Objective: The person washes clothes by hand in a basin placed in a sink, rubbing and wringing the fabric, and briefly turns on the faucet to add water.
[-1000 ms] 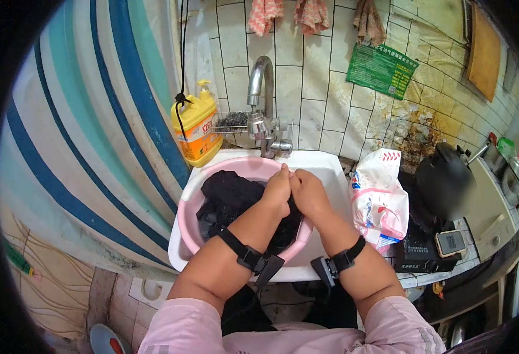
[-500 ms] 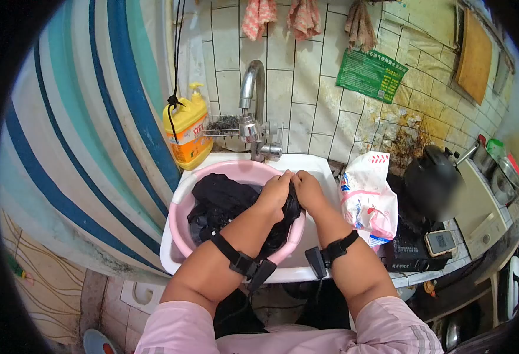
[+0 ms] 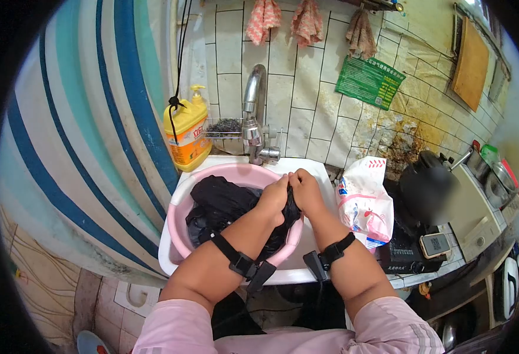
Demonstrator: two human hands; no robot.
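Note:
A pink basin (image 3: 183, 200) sits in a white sink (image 3: 168, 259) and holds a wet black garment (image 3: 221, 203). My left hand (image 3: 274, 197) and my right hand (image 3: 305, 192) meet over the right side of the basin. Both are closed on a bunched fold of the black garment, knuckles pressed together. Each wrist carries a black strap with a small device. A chrome tap (image 3: 253, 112) stands just behind the basin.
A yellow detergent bottle (image 3: 187, 135) stands at the sink's left back corner. A white and pink bag (image 3: 362, 203) lies right of the sink, then a dark kettle (image 3: 427, 186) and a stove. A striped curtain (image 3: 88, 130) hangs on the left. Cloths hang on the tiled wall.
My hands have stayed clasped on the garment, shifting slightly as they rub it. The view has moved a little; the basin and sink sit a bit lower left.

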